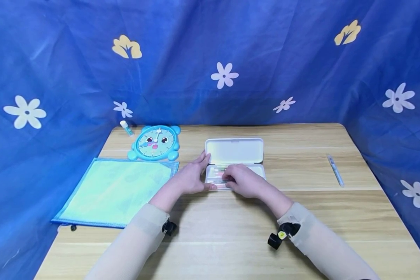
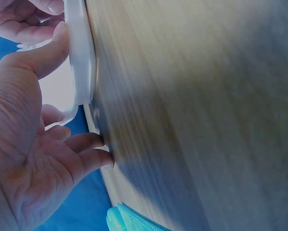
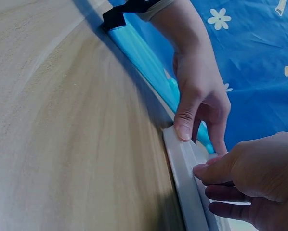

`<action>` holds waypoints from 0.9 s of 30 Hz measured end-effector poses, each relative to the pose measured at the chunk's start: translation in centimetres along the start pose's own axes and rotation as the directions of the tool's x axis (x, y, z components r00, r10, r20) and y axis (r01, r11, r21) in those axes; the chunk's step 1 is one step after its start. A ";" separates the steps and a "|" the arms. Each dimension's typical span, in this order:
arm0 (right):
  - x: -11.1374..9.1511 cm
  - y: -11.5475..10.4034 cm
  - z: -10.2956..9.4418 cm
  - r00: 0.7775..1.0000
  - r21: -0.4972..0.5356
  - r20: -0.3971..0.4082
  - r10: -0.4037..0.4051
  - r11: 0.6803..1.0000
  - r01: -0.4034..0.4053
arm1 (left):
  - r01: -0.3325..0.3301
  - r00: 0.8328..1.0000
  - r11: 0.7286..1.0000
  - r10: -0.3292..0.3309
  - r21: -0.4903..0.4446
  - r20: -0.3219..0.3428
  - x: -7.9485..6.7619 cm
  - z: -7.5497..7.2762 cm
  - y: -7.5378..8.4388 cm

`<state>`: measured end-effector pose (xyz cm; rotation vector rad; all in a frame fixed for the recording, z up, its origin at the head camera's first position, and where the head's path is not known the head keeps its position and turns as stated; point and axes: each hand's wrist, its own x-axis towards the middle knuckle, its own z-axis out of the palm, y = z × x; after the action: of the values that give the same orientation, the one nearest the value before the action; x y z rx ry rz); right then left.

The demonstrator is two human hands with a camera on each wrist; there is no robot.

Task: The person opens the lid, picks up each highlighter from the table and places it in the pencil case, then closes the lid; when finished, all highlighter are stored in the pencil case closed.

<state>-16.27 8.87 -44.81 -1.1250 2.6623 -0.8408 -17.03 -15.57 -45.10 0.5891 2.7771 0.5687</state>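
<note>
A white pencil case (image 1: 234, 151) lies with its lid tipped back in the middle of the table, and slim pens or pencils (image 1: 216, 171) show in its tray. My left hand (image 1: 192, 177) holds the case at its left end. In the left wrist view the thumb (image 2: 52, 53) presses on the front rim while the other fingers spread along the side toward the lid. My right hand (image 1: 243, 181) reaches down into the tray, fingers bent over the pens; I cannot tell whether it pinches one. The right wrist view shows its fingertips (image 3: 202, 169) just over the front wall.
To the left lies a blue-edged mesh pouch (image 1: 115, 194) with a pale sheet inside. Behind it are a blue toy clock (image 1: 155, 144) and a glue stick (image 1: 126, 128). A pen (image 1: 335, 171) lies far right. Blue printed cloth (image 1: 196, 58) hangs behind the table.
</note>
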 end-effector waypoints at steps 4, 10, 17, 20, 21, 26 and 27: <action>-0.5 0.2 -0.8 1.000 0.027 -0.014 0.015 1.000 -0.014 | 0.001 1.000 1.000 -0.001 -0.003 0.006 0.0 0.0 0.1; -1.7 0.9 -2.6 0.997 0.056 -0.060 0.040 0.998 -0.036 | 0.005 1.000 1.000 -0.005 -0.010 0.012 -0.1 0.0 0.2; -3.5 2.2 -5.0 0.991 0.074 -0.107 0.073 0.995 -0.066 | 0.001 1.000 1.000 -0.001 -0.019 0.007 -0.1 -0.1 0.2; -4.5 2.9 -5.9 0.986 0.081 -0.135 0.099 0.993 -0.089 | 0.002 1.000 1.000 -0.002 -0.023 0.006 -0.1 -0.1 0.2; -4.8 3.2 -6.3 0.984 0.085 -0.146 0.106 0.992 -0.094 | 0.002 1.000 1.000 -0.002 -0.022 0.006 -0.1 -0.1 0.2; -6.9 4.7 -7.9 0.968 0.112 -0.195 0.159 0.984 -0.140 | 0.006 1.000 1.000 -0.005 -0.011 0.009 -0.1 -0.1 0.3; -7.4 5.1 -8.3 0.963 0.116 -0.204 0.176 0.981 -0.155 | 0.006 1.000 1.000 -0.006 -0.010 0.010 -0.1 -0.1 0.2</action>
<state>-16.84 20.55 -41.29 -0.8174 2.7991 -1.1035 -16.85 -15.45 -44.88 0.5792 2.7648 0.5760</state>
